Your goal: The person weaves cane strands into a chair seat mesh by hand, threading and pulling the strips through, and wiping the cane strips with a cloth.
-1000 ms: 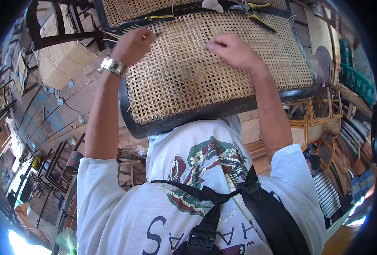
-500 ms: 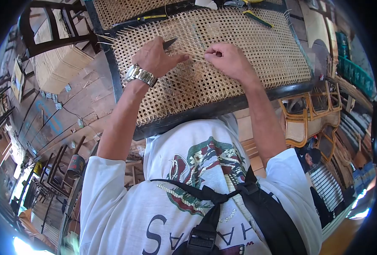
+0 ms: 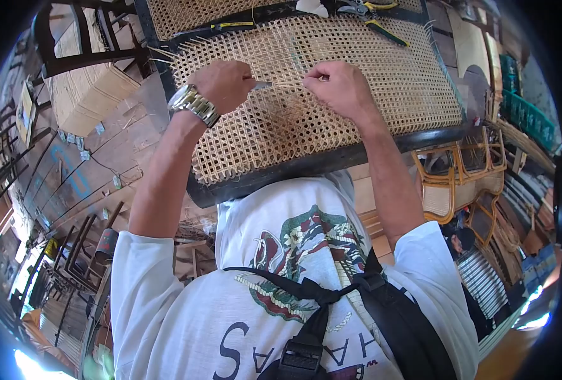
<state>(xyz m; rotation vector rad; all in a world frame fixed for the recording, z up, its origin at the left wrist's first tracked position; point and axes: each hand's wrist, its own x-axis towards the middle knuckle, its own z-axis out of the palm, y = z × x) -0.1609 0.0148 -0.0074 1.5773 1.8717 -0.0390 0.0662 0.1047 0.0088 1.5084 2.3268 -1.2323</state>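
Two hands low over a woven cane panel (image 3: 281, 130)

In the head view, my only feed, I have the cane panel spread right in front of the wearer, set in a dark frame (image 3: 281, 168) whose near rail lies just beyond the white shirt (image 3: 198, 316). The left hand (image 3: 222, 83), with a metal watch (image 3: 194, 104) on its wrist, is over the left part of the weave, its fingers curled round a small blade (image 3: 263, 85) that points toward the other hand. The right hand (image 3: 340, 90) is near the middle of the panel, thumb and forefinger pressed together at the tips; I cannot tell whether a strand is caught between them. I see the two hands well apart, the blade's tip in the gap between.

Across the frame's far bar I make out a yellow-and-black tool (image 3: 232, 26) on the left, a white scrap (image 3: 312, 7) near the middle, and yellow-handled cutters (image 3: 385, 33) on the right, one handle reaching onto the weave. Loose cane ends (image 3: 160, 56) poke out past the panel's far left corner
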